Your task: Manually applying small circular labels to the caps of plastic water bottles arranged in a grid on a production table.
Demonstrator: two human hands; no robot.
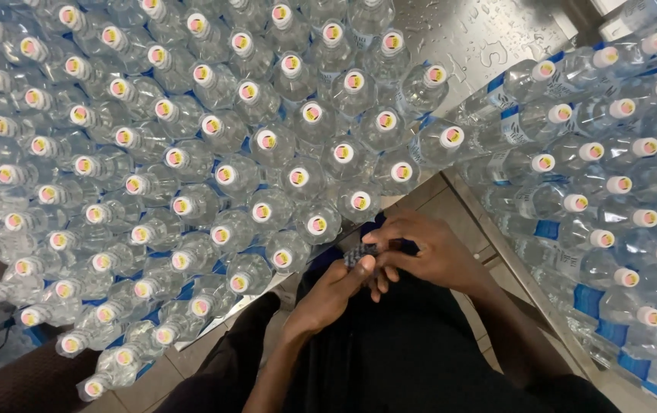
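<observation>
My left hand (330, 294) and my right hand (428, 248) meet close in front of my body, below the table edge. Both pinch a small dark object (360, 253) between their fingertips; what it is cannot be told. Just above the hands stand several clear plastic water bottles (290, 180) with white caps and blue labels, packed tightly together. The nearest capped bottle (360, 202) stands a short way above my right hand.
A wet steel table surface (481, 34) shows between the bottle groups at the top. More capped bottles (619, 176) fill the right side, leaning outward. Tiled floor (450, 206) shows beneath me. My dark clothing fills the lower middle.
</observation>
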